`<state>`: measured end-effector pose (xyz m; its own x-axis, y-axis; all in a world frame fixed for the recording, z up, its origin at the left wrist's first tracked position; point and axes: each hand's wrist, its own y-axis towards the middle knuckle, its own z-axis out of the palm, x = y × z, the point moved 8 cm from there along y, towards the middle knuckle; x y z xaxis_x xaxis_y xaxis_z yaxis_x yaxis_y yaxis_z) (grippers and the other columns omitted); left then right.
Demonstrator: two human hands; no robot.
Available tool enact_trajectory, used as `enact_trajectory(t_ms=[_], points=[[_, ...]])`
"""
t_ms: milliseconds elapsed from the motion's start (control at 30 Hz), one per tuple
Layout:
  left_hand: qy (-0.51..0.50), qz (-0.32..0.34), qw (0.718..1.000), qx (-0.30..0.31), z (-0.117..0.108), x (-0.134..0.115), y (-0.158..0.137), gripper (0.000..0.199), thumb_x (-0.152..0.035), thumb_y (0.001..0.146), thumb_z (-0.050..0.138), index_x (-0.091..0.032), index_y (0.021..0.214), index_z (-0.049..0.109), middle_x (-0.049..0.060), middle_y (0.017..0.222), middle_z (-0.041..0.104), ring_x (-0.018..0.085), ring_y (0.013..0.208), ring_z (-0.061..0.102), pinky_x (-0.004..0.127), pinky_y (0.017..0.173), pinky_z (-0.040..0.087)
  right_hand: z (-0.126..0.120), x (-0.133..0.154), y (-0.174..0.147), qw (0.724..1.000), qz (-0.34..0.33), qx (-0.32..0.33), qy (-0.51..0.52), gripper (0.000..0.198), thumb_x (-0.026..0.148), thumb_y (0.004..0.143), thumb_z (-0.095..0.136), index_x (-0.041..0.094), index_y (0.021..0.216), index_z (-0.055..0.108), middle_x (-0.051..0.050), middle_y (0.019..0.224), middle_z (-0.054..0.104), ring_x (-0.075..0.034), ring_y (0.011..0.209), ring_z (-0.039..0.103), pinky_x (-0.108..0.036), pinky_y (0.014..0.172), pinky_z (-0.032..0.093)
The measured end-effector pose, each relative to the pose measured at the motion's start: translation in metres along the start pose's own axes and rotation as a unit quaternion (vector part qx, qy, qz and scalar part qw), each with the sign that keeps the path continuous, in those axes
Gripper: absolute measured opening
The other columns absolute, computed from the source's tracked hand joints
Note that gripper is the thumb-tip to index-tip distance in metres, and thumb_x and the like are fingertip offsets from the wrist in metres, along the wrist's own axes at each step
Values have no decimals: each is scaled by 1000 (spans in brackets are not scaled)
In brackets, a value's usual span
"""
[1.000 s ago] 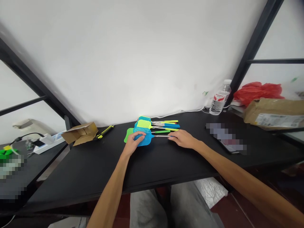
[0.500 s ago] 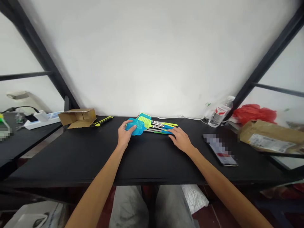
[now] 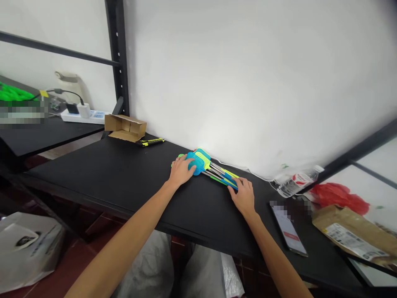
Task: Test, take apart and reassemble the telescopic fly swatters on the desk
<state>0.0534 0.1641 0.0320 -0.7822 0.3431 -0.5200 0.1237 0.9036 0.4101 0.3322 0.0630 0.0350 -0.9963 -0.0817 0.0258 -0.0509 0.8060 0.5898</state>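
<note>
A bundle of fly swatters (image 3: 201, 160) lies on the black tabletop near the wall, the heads overlapping at the left. The heads are blue, yellow-green and green mesh. Thin metal rods run right to blue, yellow and green handles (image 3: 228, 181). My left hand (image 3: 181, 171) is closed about the left side of the heads, its thumb on top of the blue one. At the other end, my right hand (image 3: 244, 195) curls round the handle ends, thumb on the near side and fingers on the far side. Its palm hides the tips.
An open cardboard box (image 3: 125, 128) and a black-and-yellow item (image 3: 151, 142) lie at the left rear. A phone (image 3: 290, 227), a tilted water bottle (image 3: 299, 182), a red plastic bag (image 3: 339, 196) and a brown package (image 3: 353, 231) are on the right. A power strip (image 3: 96, 117) sits on the left table.
My view has turned left and tilted. Both hands remain on the fly swatters; a green head now shows beyond my left hand's fingers.
</note>
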Motion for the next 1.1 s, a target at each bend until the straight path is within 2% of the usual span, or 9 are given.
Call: enact_trajectory(t_ms=[133,300,433,600,733,867,1000,1100], points=[[15,4,1000,18,3,-1,-1,45,-43,95,47,-24,133,64,13,155,42,36,141,39,53,110,38,12,-5,0,999,12,21,-33,60,54,95,46,19,144,49,-15,141,51,-35,133,42,-48,106,37],[34,24,999,12,4,-3,-1,42,-40,94,48,-25,129,66,12,153,46,35,139,43,52,111,38,35,-12,8,990,27,115,-74,74,64,95,39,21,156,34,-14,156,40,-35,144,34,-49,113,30],[41,25,999,7,6,-2,-1,41,-40,94,50,-25,129,67,10,153,47,35,138,44,51,114,36,47,-8,26,979,-1,187,-80,82,71,93,36,25,160,24,-12,161,32,-35,148,29,-50,115,27],[36,24,999,2,6,-1,0,40,-39,95,48,-24,126,69,12,152,48,36,139,44,52,116,33,53,4,49,963,-65,259,-38,85,76,91,37,31,160,22,-11,160,35,-33,143,38,-47,112,33],[35,19,999,-6,4,-2,1,40,-39,96,47,-24,126,69,11,150,50,35,139,44,53,116,32,53,15,53,961,-82,261,-30,81,74,92,38,31,159,25,-11,150,47,-32,130,49,-44,104,40],[33,32,999,-20,2,-5,1,39,-38,96,45,-24,123,70,11,148,52,34,138,44,54,116,32,49,28,43,972,-62,224,-44,77,69,95,34,25,159,27,-15,142,51,-32,121,53,-45,98,43],[25,45,998,-29,2,-6,0,38,-38,96,45,-23,119,71,11,146,55,34,138,45,53,115,32,38,50,27,977,-46,198,-67,75,66,97,31,18,155,36,-20,132,56,-36,114,56,-47,90,47],[18,48,998,-32,2,-7,0,38,-37,96,44,-23,119,72,11,142,58,33,137,46,52,116,31,23,70,16,978,-38,196,-67,77,69,95,36,18,153,38,-22,125,60,-35,106,60,-45,84,49]])
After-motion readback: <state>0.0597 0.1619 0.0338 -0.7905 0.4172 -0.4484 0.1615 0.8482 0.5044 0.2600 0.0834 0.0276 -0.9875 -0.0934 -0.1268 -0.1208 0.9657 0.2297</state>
